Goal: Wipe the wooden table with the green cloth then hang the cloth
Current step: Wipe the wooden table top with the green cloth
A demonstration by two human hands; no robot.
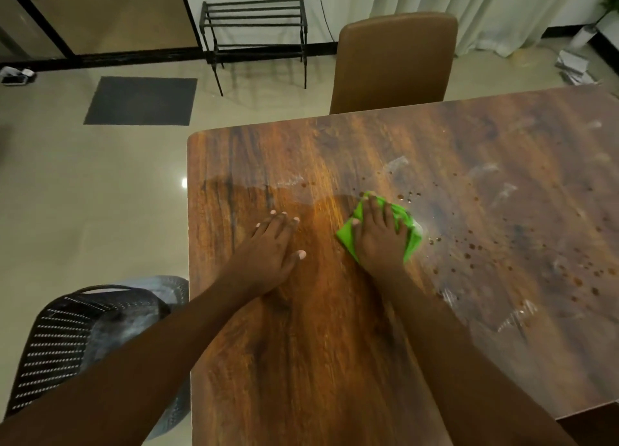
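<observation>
**Two hands, one cloth on the table**

Both our hands are down on the wooden table (301, 345). Our left hand (273, 244) lies flat and bare, fingers spread, gripping nothing. Our right hand (382, 236) presses palm-down on the one green cloth (412, 236), which is bunched under it, its edges showing on the left and right of the hand. Whether the fingers curl into the cloth or only press on it, we cannot tell. The two hands are near each other but apart.

We count two chairs: a tan padded chair (395, 64) at the far side of the table, and a dark perforated chair (67, 338) at the near left, with grey fabric (160, 291) lying on it.

On the tabletop, many small dark droplets (469, 246) are scattered right of the cloth, along with pale smears (395, 164); the wood to the left looks shiny.

Beyond, the floor (83, 194) is pale and glossy. One dark mat (140, 100) lies far left, one black metal rack (254, 30) stands against the far wall, and a pale curtain (502, 7) hangs at the far right.
</observation>
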